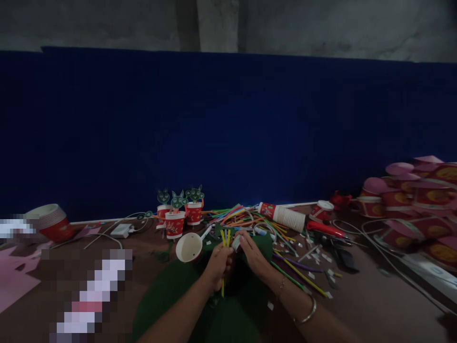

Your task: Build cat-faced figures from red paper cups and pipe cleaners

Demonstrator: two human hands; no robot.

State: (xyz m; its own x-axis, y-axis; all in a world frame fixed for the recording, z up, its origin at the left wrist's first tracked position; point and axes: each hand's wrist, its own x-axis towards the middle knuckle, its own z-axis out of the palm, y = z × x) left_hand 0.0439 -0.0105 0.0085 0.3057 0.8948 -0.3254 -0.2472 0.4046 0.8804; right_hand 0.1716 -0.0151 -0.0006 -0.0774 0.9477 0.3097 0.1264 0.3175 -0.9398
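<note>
The left hand (pixel 219 264) is clenched round thin yellow sticks (pixel 224 238) that stand upright out of the fist, with one end poking out below it. The right hand (pixel 255 255) sits just beside it at 3 o'clock, its fingertips pinching a small pale scrap (pixel 236 243) against the sticks. Both hands work over a dark green sheet (pixel 167 295) spread on the near middle of the table (pixel 374 305).

The table is brown and dim, littered with small white snippets. At 10 o'clock from the hands, just beside them, a paper cup (pixel 189 247) lies on its side with its mouth toward the camera. Beyond it, at 11 o'clock, three red cups (pixel 174 224) stand upright, each topped with a green cut-out figure. At 12 o'clock lies a heap of coloured straws (pixel 235 215). At 1 o'clock a sleeve of stacked cups (pixel 285 216) lies flat, and near it, further right, red-handled scissors (pixel 326 229). At 3 o'clock, well apart, a pile of red cups and pink paper (pixel 410 200) fills the table's right edge, with white cables running in front. At 9 o'clock, far left, another cup stack (pixel 50 221) lies tilted; a white adapter (pixel 121 231) sits near it.

Behind the table a deep blue screen (pixel 228 128) spans the view. Above that is a grey wall (pixel 321 26).
</note>
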